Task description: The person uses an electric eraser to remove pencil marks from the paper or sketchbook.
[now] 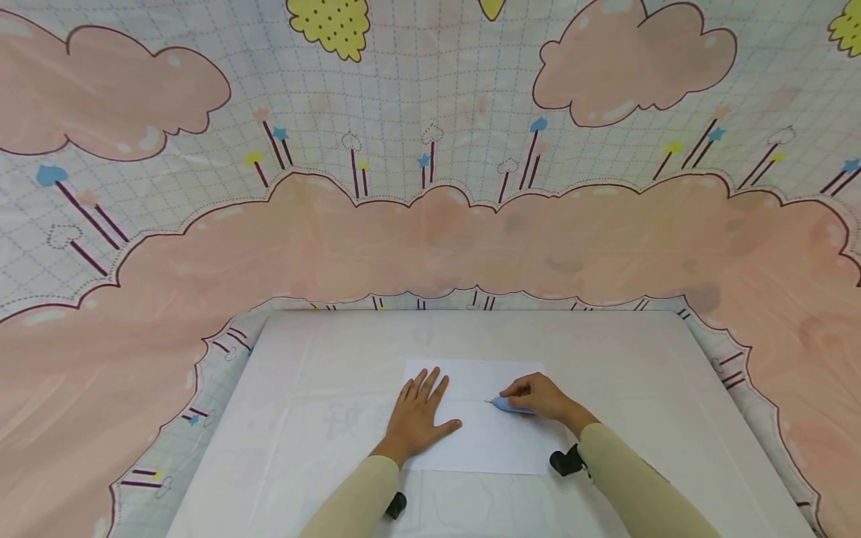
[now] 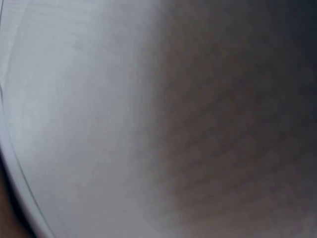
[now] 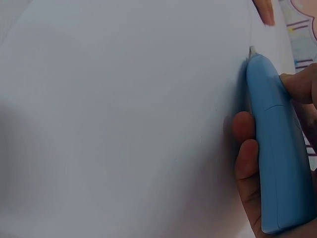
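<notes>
The left hand (image 1: 415, 420) lies flat with straight fingers on the paper (image 1: 480, 441) at the table's (image 1: 323, 388) middle, pinning it, while the right hand (image 1: 543, 397) grips a blue pen (image 3: 275, 148), tip on the sheet.

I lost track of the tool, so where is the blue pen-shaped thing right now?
In the head view the blue pen-shaped tool is gripped in the right hand, tip on the white sheet, right of the flat left hand.

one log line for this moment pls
left hand: flat on white paper | right hand: grips blue pen-shaped tool, tip on paper | surface: white table
</notes>
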A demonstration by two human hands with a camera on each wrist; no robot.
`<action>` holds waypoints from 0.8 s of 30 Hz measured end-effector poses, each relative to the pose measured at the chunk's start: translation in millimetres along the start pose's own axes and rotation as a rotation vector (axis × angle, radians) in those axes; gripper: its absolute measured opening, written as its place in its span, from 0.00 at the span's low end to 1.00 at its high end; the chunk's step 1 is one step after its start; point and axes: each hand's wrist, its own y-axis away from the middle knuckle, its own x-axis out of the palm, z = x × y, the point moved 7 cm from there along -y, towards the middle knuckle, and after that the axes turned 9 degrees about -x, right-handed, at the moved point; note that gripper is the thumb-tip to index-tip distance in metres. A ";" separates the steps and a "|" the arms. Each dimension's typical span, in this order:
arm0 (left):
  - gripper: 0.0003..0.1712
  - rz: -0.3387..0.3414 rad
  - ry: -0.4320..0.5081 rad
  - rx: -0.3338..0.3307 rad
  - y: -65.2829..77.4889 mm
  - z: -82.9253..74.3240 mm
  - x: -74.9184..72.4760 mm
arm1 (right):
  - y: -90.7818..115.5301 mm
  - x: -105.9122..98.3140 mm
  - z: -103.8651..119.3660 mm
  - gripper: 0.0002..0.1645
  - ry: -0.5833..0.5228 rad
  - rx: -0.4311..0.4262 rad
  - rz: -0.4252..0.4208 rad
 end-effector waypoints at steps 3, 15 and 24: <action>0.53 -0.005 0.004 0.005 0.4 -0.6 -0.8 | -0.5 1.4 1.5 0.10 -0.010 0.005 0.002; 0.52 -0.003 0.014 0.005 2.7 -2.3 -1.9 | 1.4 0.2 0.3 0.10 0.007 0.006 -0.007; 0.53 -0.015 0.007 0.008 1.6 -0.4 0.1 | 7.4 -7.0 -1.7 0.10 0.051 -0.020 -0.008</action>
